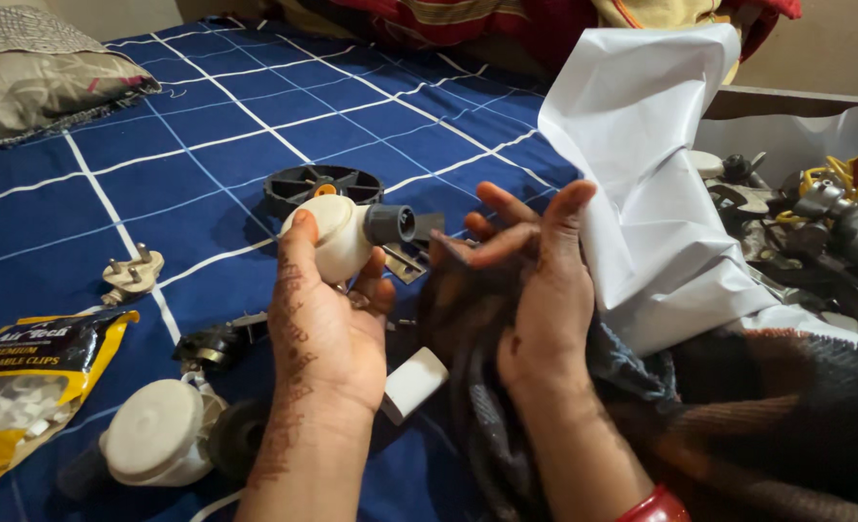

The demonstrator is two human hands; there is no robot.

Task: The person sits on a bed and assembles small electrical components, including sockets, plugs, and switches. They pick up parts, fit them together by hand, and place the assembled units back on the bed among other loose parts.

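I see a cream, dome-shaped part [327,235] raised above the blue checked bed [255,116], gripped in my left hand [327,324]. Its rounded side faces the camera, smooth and slightly glossy. A short grey cylindrical spout [390,223] sticks out of its right side, lying level and pointing toward my right hand [535,290]; the spout's end shows a dark round opening. My left thumb lies across the dome's left edge and my fingers wrap round underneath. The right hand is spread with fingers up just beside the spout, not touching it that I can tell. The part's underside is hidden from me.
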